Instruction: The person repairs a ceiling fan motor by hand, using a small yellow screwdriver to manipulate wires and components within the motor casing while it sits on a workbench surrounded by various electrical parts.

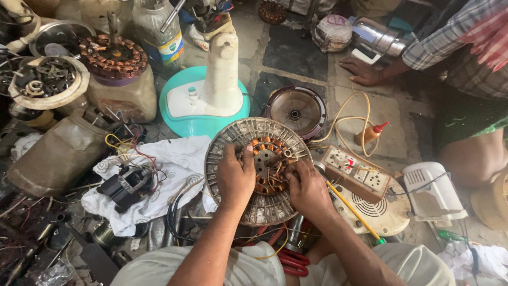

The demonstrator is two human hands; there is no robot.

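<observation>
Cluttered stone flooring served as the workbench, seen from the head camera, where a round, dusty grey ribbed metal fan motor housing (257, 172) with copper coil windings (267, 159) at its core sat propped between the person's knees. The left hand (235, 177) pressed down on the housing, thumb and fingers closed together over the coils; the right hand (307, 188) curled its fingertips into the windings, pinching something too small to tell. Thin copper wire could have snapped or frayed under a hard pull. Nearby, a shallow round tray (46, 82) held washers and rings, and a beige plastic jar (119, 95) carried a second wound copper stator (112, 55).
</observation>
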